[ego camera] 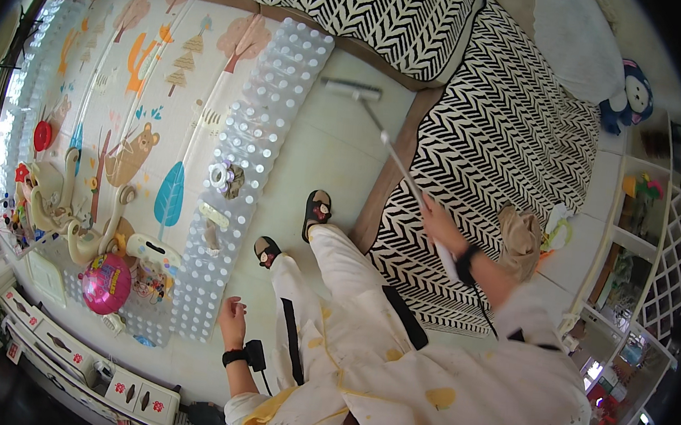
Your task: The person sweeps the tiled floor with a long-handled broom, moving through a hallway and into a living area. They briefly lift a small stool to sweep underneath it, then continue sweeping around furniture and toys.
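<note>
My right hand (441,223) grips the pale handle of a long-handled broom or floor squeegee (403,168); its blurred, wide head (355,88) makes the exact kind unclear. That head is on the pale tiled floor (339,132), between the play mat and the bed. Down by my left leg hangs my left hand (232,324), holding nothing, its fingers loosely bent and a dark band with a small box on the wrist. Dark slippers (318,210) are on my feet, which stand on the floor strip.
A bed with a black-and-white patterned cover (496,129) borders the strip at right. Left lies an animal-print mat (160,109) with a dotted clear edge (250,130), bearing a hair scrunchie (234,181), a ride-on toy (91,244) and a pink balloon (106,284). Shelves (633,240) stand far right.
</note>
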Available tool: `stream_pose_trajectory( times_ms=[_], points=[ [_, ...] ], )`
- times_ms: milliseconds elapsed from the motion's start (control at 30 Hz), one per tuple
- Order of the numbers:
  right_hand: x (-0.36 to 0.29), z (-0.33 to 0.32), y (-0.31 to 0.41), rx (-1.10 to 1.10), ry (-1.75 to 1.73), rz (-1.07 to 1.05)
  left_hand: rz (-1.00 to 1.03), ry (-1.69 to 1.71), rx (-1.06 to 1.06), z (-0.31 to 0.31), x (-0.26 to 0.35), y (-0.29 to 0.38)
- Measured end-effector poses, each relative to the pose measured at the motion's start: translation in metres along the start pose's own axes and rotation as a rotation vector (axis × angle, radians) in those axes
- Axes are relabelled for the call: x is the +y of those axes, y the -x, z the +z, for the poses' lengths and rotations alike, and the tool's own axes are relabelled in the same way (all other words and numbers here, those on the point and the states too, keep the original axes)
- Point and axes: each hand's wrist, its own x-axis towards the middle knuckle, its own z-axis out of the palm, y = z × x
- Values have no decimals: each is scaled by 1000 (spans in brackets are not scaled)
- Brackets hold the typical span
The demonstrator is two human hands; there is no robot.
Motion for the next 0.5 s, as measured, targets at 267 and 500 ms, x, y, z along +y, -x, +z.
stream_pose_trajectory(
  times_ms=[267, 500],
  points=[
    [10, 113, -159, 118, 246, 5, -160, -162, -77, -16, -65, 58],
    [71, 60, 55, -293, 904, -36, -198, -137, -105, -23, -99, 51]
  ],
)
